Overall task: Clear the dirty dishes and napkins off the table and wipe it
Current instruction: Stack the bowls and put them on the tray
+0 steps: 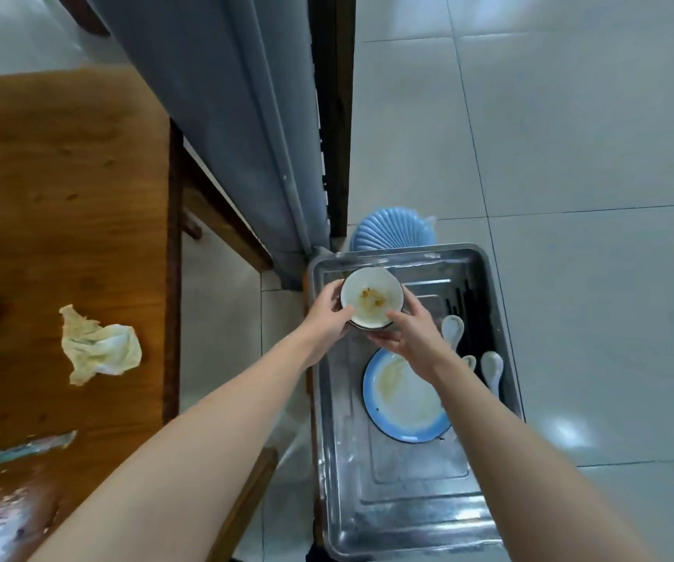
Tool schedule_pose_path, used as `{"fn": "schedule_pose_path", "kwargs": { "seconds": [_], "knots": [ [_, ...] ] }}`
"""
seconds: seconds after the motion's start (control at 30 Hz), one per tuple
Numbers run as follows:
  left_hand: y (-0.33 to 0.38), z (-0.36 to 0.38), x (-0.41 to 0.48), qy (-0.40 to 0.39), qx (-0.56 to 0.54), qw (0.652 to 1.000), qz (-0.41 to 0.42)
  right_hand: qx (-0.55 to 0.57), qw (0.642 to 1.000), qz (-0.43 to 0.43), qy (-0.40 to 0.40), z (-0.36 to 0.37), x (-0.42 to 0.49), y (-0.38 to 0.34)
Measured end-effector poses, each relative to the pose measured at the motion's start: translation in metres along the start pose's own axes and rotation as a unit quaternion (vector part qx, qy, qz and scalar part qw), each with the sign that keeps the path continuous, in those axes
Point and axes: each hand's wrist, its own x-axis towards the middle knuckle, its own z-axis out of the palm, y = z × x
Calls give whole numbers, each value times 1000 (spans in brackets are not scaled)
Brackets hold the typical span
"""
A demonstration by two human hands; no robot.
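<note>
Dirty wht bowl (372, 298) upright above tray (408, 517); blue-rim plate (404, 403) flat in it; crumpled napkin (98, 346) on table (64, 176).

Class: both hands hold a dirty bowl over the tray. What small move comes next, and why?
Probably lower the bowl onto the tray and release it: left hand and right hand hold it over the far end, beyond the plate, and a napkin lies on the table.

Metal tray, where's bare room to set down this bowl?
The near half of the metal tray, between the blue-rimmed plate and the near rim, is bare. The far corner under the bowl looks free too. Crowded along the right wall: spoons and chopsticks.
</note>
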Motion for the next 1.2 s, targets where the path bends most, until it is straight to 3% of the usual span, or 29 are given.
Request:
{"fn": "schedule_pose_path", "kwargs": {
  "seconds": [0.17,0.43,0.67,0.87,1.2],
  "knots": [
    [-19,3,24,15,19,999,-23,-68,998,-5,-6,-9,26,10],
    [-33,6,40,14,71,997,-35,-64,998,4,-4,-9,41,19],
    [-25,1,31,22,102,994,-26,-131,991,30,-4,-16,33,18],
    [-7,-18,-12,33,167,985,3,-213,975,31,57,-33,-8,6],
    [69,-47,-134,61,146,984,82,-225,963,-87,122,-6,-125,-31]
  ]
}}
